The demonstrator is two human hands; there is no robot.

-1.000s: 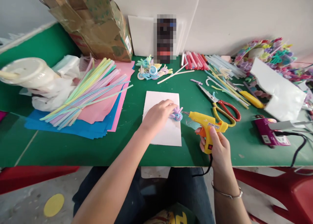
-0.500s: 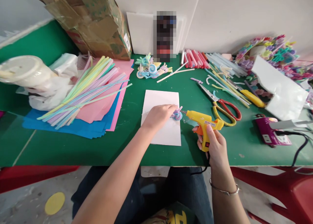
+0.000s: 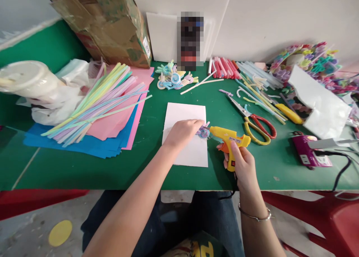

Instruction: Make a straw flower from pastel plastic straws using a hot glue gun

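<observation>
My right hand [image 3: 243, 163] is wrapped round a yellow hot glue gun [image 3: 228, 136], its nozzle pointing left. The nozzle tip is at a small purple and blue pipe-cleaner shape [image 3: 203, 132] with a coiled spiral; whether they touch I cannot tell. My left hand [image 3: 188, 130] holds that shape with closed fingers, partly hiding it. Beneath lies a white sheet of paper [image 3: 185, 156] on the green table [image 3: 146, 171]. Red and yellow-handled scissors [image 3: 256, 126] lie open, right of the glue gun.
Bundled pastel pipe cleaners [image 3: 92, 103] lie on coloured sheets [image 3: 109, 152] at left. Finished-looking coiled shapes [image 3: 175, 79] and red markers [image 3: 223, 68] sit at the back. A yellow-handled cutter [image 3: 288, 113] and a purple power strip [image 3: 310, 150] are at right. A cardboard box [image 3: 112, 28] stands behind.
My right hand has moved the glue gun left, bringing its nozzle up to the pipe-cleaner shape. The left hand stays almost still over the paper.
</observation>
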